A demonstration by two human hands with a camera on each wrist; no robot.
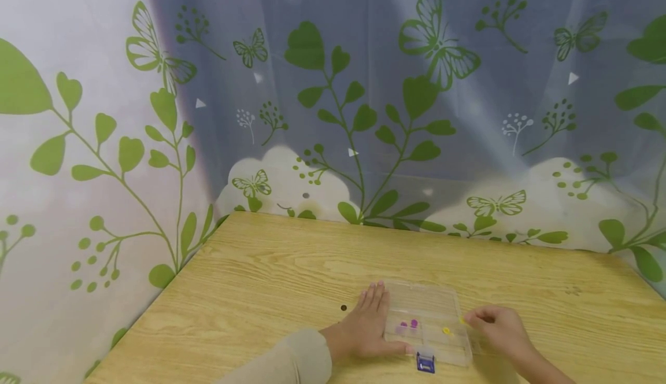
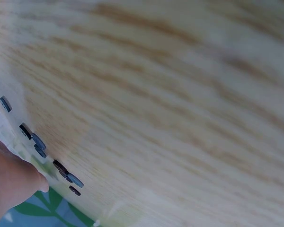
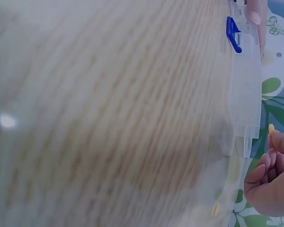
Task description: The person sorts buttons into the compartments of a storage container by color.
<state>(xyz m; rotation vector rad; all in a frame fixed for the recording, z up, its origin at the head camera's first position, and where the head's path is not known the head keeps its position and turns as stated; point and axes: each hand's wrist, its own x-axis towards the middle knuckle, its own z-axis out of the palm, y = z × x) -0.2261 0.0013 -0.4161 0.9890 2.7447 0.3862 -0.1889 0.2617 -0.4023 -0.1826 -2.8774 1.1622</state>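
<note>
A clear plastic compartment box (image 1: 442, 297) stands on the table with its blue latch (image 1: 425, 362) at the near side. Fingers spread, my left hand (image 1: 364, 327) rests along the left side of the box, its thumb at the near edge. Inside, purple buttons (image 1: 414, 323) lie in a left compartment and one yellow button (image 1: 446, 331) lies farther right. My right hand (image 1: 498, 329), just beyond the right side, pinches another yellow button (image 3: 271, 128) between thumb and index finger.
Several dark buttons (image 2: 39, 141) are scattered on the wooden table (image 2: 156, 118) to the left of the box. Another yellow button (image 3: 216, 209) lies on the table on the right side. A leaf-patterned curtain (image 1: 333, 112) hangs behind the table's far edge.
</note>
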